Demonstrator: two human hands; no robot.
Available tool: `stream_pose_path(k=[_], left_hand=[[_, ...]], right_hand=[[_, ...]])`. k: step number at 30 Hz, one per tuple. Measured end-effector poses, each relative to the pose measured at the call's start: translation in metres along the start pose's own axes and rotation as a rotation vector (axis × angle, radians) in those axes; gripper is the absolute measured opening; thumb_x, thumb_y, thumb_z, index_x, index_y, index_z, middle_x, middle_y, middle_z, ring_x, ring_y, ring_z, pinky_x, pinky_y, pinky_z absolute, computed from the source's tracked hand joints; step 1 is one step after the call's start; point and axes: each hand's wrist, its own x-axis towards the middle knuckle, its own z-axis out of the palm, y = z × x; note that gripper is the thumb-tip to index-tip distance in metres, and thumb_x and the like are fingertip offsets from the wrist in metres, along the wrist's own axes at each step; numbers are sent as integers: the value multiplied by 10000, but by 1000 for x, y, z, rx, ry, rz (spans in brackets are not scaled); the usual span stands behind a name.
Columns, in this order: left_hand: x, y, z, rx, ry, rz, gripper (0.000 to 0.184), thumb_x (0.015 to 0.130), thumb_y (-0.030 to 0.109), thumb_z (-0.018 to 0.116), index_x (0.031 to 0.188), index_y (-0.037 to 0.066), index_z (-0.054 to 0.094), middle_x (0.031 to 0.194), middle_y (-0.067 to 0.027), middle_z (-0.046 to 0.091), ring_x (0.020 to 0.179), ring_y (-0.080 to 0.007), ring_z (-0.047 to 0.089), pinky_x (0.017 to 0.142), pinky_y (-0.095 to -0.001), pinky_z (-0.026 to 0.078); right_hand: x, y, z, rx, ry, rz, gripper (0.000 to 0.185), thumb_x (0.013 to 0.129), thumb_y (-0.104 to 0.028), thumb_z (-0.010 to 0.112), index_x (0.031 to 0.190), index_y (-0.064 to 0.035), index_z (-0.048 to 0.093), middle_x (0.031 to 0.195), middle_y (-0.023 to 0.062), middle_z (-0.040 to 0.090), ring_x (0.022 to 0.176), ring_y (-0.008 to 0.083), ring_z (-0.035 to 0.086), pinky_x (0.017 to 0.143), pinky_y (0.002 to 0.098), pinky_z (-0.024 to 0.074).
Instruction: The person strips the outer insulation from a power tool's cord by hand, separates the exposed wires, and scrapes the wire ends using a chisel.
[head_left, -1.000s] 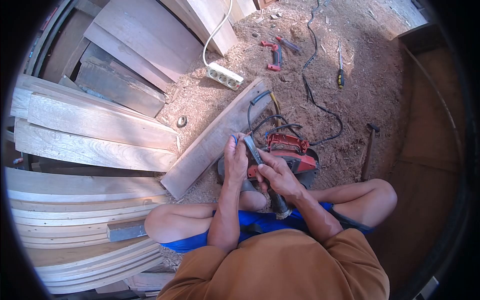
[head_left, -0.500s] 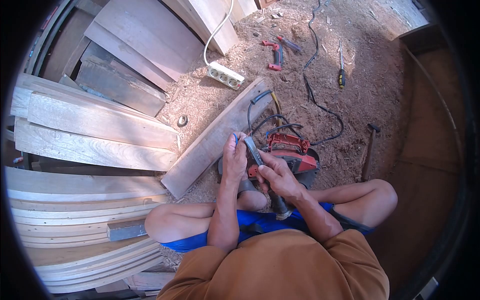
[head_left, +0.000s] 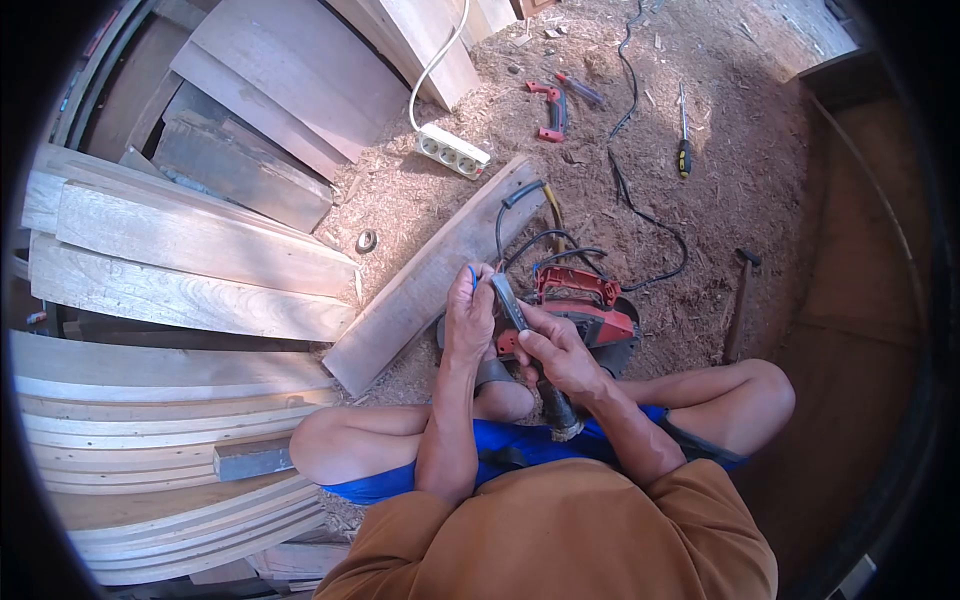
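Observation:
My right hand (head_left: 565,352) is wrapped round a chisel (head_left: 506,300), its flat metal blade pointing up and away and its dark handle down toward my lap. My left hand (head_left: 470,318) is closed at the blade's tip, pinching a thin electrical wire (head_left: 473,274) with blue insulation. The wire's far end is hidden by my fingers. Just beyond my hands lies a red and black power tool (head_left: 600,322) with its handle opened. A black cable (head_left: 548,236) loops from near my fingers across a plank (head_left: 440,270).
A white power strip (head_left: 452,150), a red handle cover (head_left: 552,110), a screwdriver (head_left: 684,150), a hammer (head_left: 742,300) and a tape roll (head_left: 366,241) lie on the shavings-covered ground. Stacked boards (head_left: 200,250) line the left; a brown wooden panel (head_left: 850,400) stands at right.
The chisel has turned slightly in my right hand, and its handle end has shifted a little. My left hand stays nearly in place.

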Motion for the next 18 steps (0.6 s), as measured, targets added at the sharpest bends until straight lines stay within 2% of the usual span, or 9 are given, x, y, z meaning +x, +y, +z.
stream_pose_path(k=[13, 18], left_hand=[[1, -5, 3, -9, -10, 9, 150, 1086, 194, 507, 997, 87, 561, 749, 72, 494, 648, -5, 417, 548, -203, 338], [0, -2, 7, -79, 25, -12, 152, 1075, 231, 538, 999, 102, 561, 727, 76, 486, 596, -4, 391, 522, -198, 299]], right_hand=[[3, 7, -1, 12, 18, -24, 562, 1040, -106, 467, 1591, -110, 355, 775, -6, 551, 583, 87, 539, 549, 246, 483], [0, 1, -3, 35, -18, -10, 577, 1036, -124, 476, 1596, -96, 339, 766, -9, 546, 585, 86, 536, 542, 237, 468]])
